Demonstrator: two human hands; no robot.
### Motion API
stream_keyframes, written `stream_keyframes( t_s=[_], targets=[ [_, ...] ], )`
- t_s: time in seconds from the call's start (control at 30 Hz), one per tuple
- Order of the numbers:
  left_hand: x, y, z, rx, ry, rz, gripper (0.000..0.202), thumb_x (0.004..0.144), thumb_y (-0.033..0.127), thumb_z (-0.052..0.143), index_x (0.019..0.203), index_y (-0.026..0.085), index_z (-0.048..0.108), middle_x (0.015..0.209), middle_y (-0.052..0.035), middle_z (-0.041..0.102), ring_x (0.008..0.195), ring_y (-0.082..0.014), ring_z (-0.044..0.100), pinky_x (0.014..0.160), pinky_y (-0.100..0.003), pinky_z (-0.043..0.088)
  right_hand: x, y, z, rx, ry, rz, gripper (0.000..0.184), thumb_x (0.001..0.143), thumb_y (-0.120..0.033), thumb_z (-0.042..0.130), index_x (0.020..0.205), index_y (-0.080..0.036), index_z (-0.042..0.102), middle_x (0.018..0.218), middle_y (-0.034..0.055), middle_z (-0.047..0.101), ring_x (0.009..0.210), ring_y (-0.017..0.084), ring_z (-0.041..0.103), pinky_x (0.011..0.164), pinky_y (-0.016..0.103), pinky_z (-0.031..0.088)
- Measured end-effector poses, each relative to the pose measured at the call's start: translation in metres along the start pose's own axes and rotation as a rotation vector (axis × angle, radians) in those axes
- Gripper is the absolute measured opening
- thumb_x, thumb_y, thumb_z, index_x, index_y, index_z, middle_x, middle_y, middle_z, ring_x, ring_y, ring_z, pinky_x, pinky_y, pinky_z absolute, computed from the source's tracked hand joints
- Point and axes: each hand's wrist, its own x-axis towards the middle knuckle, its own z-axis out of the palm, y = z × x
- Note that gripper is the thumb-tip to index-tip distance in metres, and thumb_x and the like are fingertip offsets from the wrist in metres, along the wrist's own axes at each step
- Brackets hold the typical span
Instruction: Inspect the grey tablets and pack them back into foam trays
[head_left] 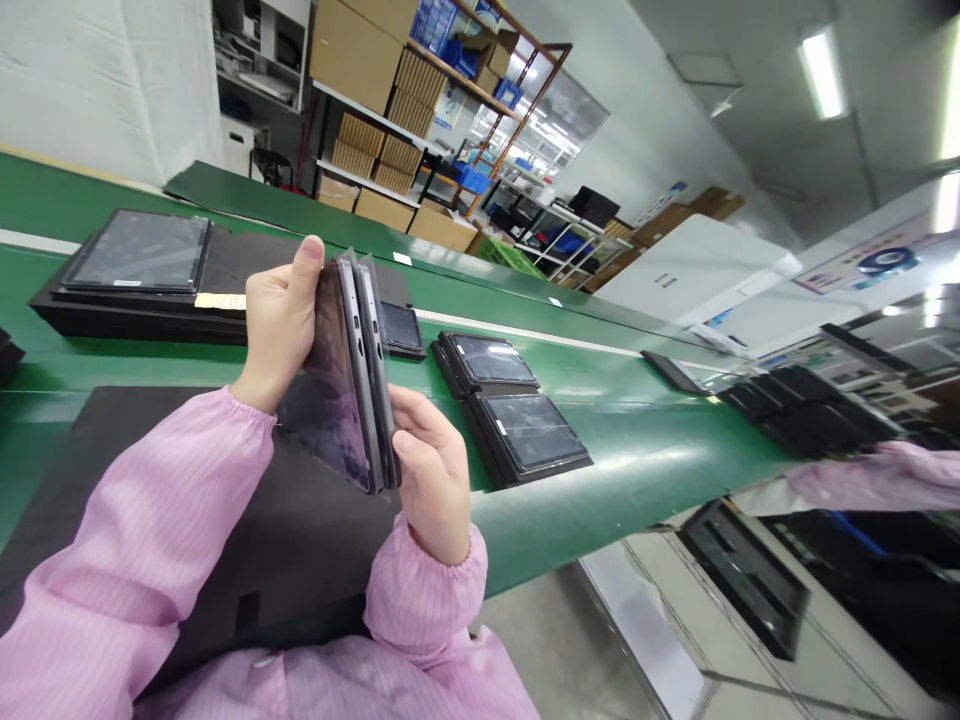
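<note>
Two tablets [337, 400] stand on edge, back to back or stacked face to back, held between my hands above a dark foam mat [135, 480]. My left hand [281, 320] grips their upper left part, thumb pointing up. Fingers of my right hand [431, 465] close around the lower right side. Clear film sticks out at the tablets' top edge, and their ports face me. Behind my left hand lies a black foam tray [135, 315] with a tablet [142, 252] on it. A smaller screen [401, 328] shows just right of the held pair.
The green bench [622, 450] runs across. Two tablets [532, 430] rest in black trays to the right. Black trays [810, 405] are stacked farther off, near a co-worker's pink sleeve [877, 475]. Shelves hold cardboard boxes [364, 50] behind.
</note>
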Motion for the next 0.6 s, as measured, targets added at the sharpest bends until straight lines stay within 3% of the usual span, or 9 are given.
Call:
stream_keyframes(
  t_s=[0.33, 0.47, 0.6],
  targets=[
    [0.0061, -0.0066, -0.0017, -0.021, 0.025, 0.032, 0.066, 0.08, 0.072, 0.061, 0.049, 0.021, 0.031, 0.04, 0.0054, 0.027, 0.037, -0.0086, 0.032, 0.036, -0.029, 0.021, -0.0011, 0.002, 0.0027, -0.045, 0.02, -0.016, 0.029, 0.092, -0.03, 0.062, 0.119, -0.03, 0.073, 0.113, 0.0012, 0.076, 0.103, 0.022, 0.072, 0.095, 0.036, 0.057],
    [0.0052, -0.0055, -0.0013, -0.006, 0.038, 0.048, 0.07, 0.078, 0.076, 0.058, 0.047, 0.021, 0.027, 0.04, 0.0052, 0.025, 0.036, -0.0066, 0.025, 0.035, -0.03, 0.013, -0.0006, 0.0007, 0.0035, -0.067, 0.074, 0.022, 0.03, 0.087, -0.033, 0.062, 0.114, -0.025, 0.075, 0.108, 0.0035, 0.077, 0.101, 0.025, 0.072, 0.095, 0.04, 0.057],
    [0.0031, -0.0041, -0.0018, 0.019, 0.025, 0.017, 0.07, 0.081, 0.075, 0.056, 0.044, 0.021, 0.03, 0.039, 0.0038, 0.03, 0.034, -0.0068, 0.028, 0.034, -0.031, 0.012, -0.0007, 0.0001, 0.0036, -0.078, 0.088, 0.07, 0.034, 0.084, -0.036, 0.063, 0.113, -0.021, 0.074, 0.108, 0.0062, 0.077, 0.105, 0.028, 0.072, 0.098, 0.044, 0.055]
  ],
)
